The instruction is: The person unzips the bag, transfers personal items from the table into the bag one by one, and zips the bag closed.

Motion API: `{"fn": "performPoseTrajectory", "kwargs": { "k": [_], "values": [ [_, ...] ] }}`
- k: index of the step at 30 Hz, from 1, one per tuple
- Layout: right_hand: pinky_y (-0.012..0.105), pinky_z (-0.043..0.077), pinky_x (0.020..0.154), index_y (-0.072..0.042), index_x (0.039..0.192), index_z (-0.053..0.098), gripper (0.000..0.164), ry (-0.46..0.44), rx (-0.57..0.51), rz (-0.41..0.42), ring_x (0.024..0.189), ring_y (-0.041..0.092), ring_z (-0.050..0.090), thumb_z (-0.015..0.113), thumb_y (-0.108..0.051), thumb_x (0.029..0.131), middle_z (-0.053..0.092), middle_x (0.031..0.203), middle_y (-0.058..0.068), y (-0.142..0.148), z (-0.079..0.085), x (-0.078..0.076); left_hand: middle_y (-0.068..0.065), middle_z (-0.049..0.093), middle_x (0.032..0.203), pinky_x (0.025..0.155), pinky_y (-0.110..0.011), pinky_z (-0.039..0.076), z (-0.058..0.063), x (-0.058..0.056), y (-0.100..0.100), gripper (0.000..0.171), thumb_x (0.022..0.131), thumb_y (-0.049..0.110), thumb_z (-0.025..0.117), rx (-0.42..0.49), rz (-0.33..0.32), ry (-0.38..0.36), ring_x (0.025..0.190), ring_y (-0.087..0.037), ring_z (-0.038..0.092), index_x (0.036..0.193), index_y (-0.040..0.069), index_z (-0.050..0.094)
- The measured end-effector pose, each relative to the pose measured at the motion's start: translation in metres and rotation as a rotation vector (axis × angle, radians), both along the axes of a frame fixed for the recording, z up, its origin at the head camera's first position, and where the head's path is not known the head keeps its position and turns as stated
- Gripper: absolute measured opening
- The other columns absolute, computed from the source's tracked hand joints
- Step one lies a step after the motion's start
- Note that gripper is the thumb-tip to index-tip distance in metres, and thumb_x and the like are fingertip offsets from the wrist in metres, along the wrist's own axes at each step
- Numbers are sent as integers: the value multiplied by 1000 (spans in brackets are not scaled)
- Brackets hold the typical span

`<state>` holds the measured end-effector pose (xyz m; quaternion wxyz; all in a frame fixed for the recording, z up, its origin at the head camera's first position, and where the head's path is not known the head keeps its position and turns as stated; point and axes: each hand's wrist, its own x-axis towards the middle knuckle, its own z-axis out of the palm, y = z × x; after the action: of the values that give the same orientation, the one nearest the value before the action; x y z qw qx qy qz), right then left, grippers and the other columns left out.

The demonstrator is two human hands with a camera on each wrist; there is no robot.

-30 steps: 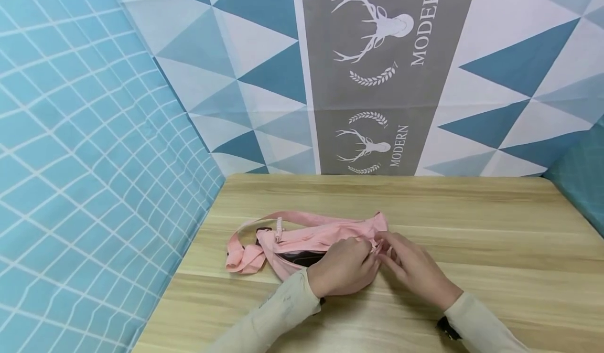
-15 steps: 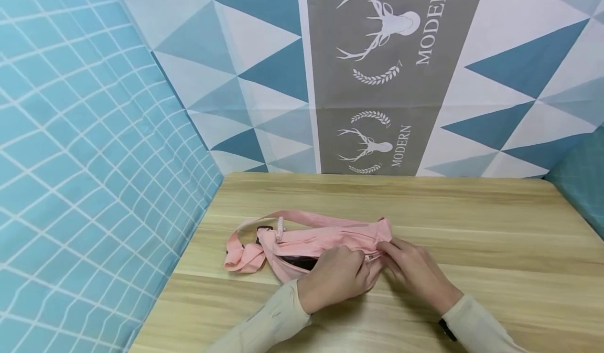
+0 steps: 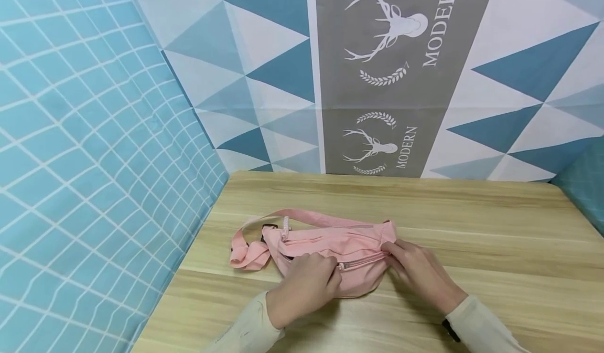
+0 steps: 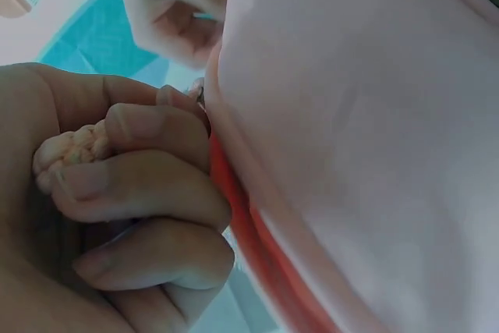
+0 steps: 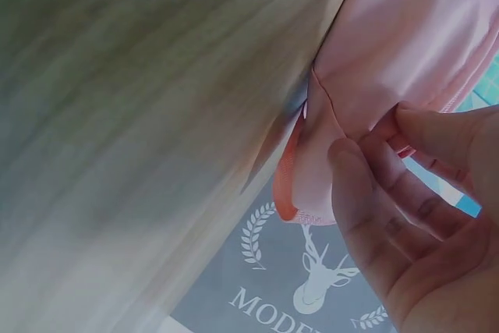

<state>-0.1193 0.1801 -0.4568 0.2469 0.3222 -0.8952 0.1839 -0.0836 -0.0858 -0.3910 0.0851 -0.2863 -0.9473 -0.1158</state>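
A pink waist bag (image 3: 360, 280) lies on the wooden table. My left hand (image 3: 304, 289) is at its front, fingers curled round the braided zipper pull (image 4: 72, 150) of the front pocket. Right of that hand the zipper (image 3: 365, 261) runs closed toward the bag's end, while a short dark gap shows to its left. My right hand (image 3: 423, 273) pinches the fabric at the right end of the bag between thumb and fingers, as the right wrist view also shows.
A pink strap (image 3: 311, 216) loops behind the bag and bunches at its left beside a black buckle (image 3: 269, 228). Another braided pull (image 3: 285, 227) stands up near the bag's top left. A patterned cloth wall (image 3: 373, 91) rises behind the table (image 3: 495, 227).
My left hand has moved left along the bag with the zipper pull, and the dark opening of the front pocket has shrunk. The right hand stays at the bag's right end.
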Motion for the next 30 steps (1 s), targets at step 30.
{"fn": "performPoseTrajectory", "kwargs": {
  "k": [30],
  "values": [
    [23, 38, 50, -20, 79, 55, 28, -117, 58, -69, 56, 2, 39, 81, -9, 80, 43, 65, -16, 7, 11, 3, 4, 51, 67, 58, -45, 47, -25, -38, -137, 20, 102, 27, 56, -3, 230, -106, 63, -18, 56, 83, 21, 58]
  ]
}}
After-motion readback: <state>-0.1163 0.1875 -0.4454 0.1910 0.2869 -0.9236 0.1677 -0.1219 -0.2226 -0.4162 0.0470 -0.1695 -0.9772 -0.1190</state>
